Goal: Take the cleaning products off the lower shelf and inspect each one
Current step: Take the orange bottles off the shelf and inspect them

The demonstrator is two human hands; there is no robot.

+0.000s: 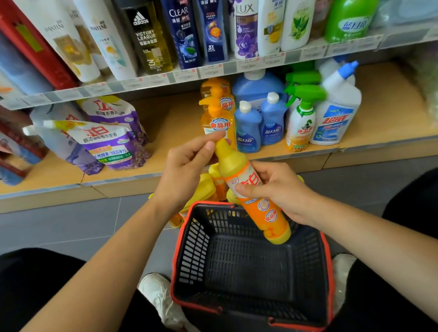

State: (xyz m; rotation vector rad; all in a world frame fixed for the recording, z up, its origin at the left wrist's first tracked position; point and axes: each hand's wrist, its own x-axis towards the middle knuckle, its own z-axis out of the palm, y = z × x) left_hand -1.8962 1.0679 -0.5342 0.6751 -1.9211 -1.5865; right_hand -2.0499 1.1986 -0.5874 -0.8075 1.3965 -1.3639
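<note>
I hold a yellow and orange detergent bottle [251, 189] tilted over the basket, its cap end pointing up toward the shelf. My left hand [186, 168] pinches the cap end at the top. My right hand [275, 190] wraps the bottle's middle from the right. On the lower shelf [177, 121] stand orange pump bottles [217, 115], blue bottles [260, 120], a green-trigger spray bottle [301, 119] and a white toilet-cleaner bottle [337, 113]. Purple refill pouches [104, 138] lean at the left.
A black basket with red rim [247, 264] sits on the grey floor between my knees. More yellow bottles [207, 190] lie on the floor behind the basket. The upper shelf [204, 71] carries shampoo bottles. My white shoes flank the basket.
</note>
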